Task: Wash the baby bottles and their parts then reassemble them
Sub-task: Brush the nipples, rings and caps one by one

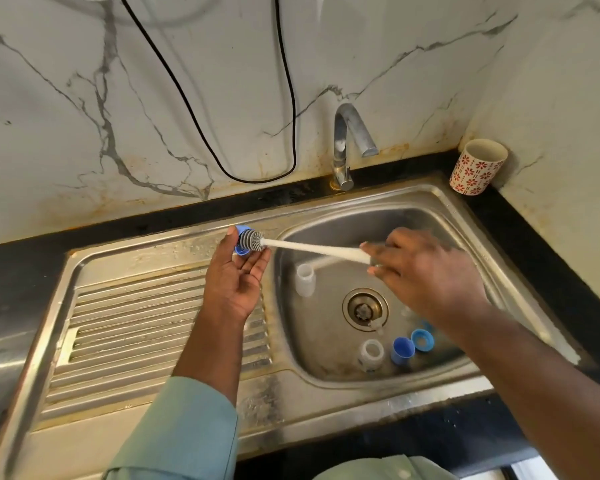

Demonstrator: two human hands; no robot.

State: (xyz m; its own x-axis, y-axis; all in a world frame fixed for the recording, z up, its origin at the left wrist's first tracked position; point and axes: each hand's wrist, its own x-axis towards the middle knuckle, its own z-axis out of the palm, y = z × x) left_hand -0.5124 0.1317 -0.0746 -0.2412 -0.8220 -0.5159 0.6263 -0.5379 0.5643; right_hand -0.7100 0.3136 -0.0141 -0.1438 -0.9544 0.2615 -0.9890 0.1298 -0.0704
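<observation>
Marble-veined wall panels (222, 81) rise behind a black counter (520, 237) that carries a stainless steel sink (153, 341), with a black cable (288, 109) looping down the wall. At the left, the ribbed draining board (136, 323) runs along the sink's near-left part. Above its far right corner the left hand (236, 282) holds a blue bottle ring (240, 241) pinched between thumb and fingertips, palm turned up. The grey ribbed head of a bottle brush (312, 249) is pushed into that ring, and its white handle slants right over the basin to the right hand (426, 271), whose fingers are curled round the handle end. In the basin, a clear bottle (305, 279) stands near the far left wall, left of the drain (365, 309). Along the near wall sit a second clear bottle (371, 354), a blue cap (402, 350) and a blue ring (422, 339), close together. A chrome tap (347, 143) stands at the far edge, and a red-flowered cup (477, 166) occupies the counter's far right corner.
</observation>
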